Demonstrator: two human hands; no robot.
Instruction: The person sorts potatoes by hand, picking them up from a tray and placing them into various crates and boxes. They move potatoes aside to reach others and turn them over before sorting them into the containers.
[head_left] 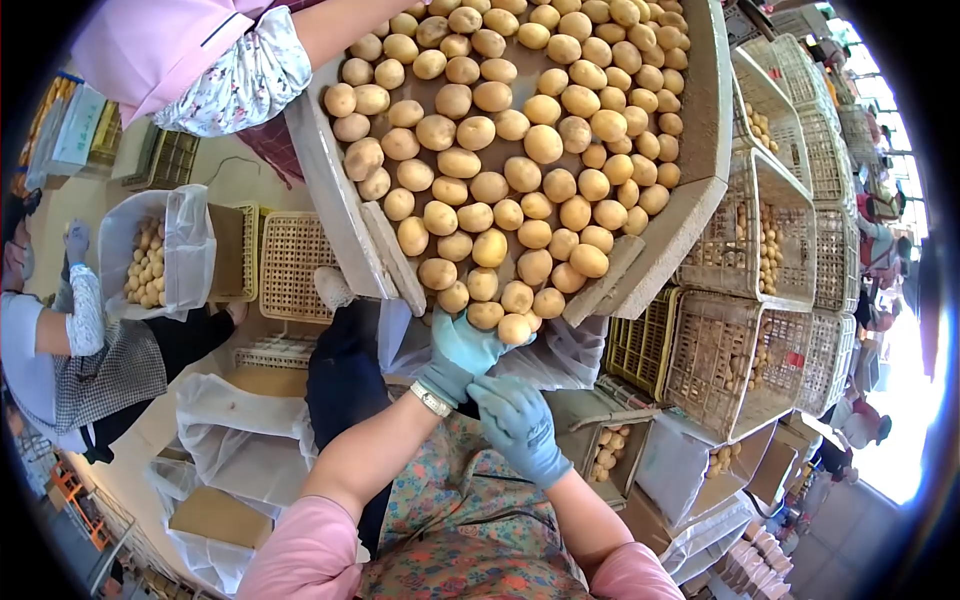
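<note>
Lying mostly in one layer on the board-edged worktop [708, 95], the potatoes [543, 144] are crowded toward its narrow near end, where the foremost potato [514, 329] is seen at the lip, against the left grip [466, 346]. The gloved left grip is placed at that opening, fingers partly hidden by the potatoes; whether anything is pinched cannot be told. The right grip [521, 428] is held nearer the body, fingers bent and drawn together, tips at the left glove's cuff [444, 382] near the watch [431, 400]; whether fabric is pinched cannot be told either. A translucent liner [572, 352] is seen below the opening. Handling is judged as follows: each potato is expected to be firm, stiff and light enough for one hand, its smooth rounded skin prone to rolling and perhaps slightly slippery. Bruising is considered likely if it is dropped. Hold is best taken around the widest part, thumb opposed to fingers, or from beneath with a cupped palm.
</note>
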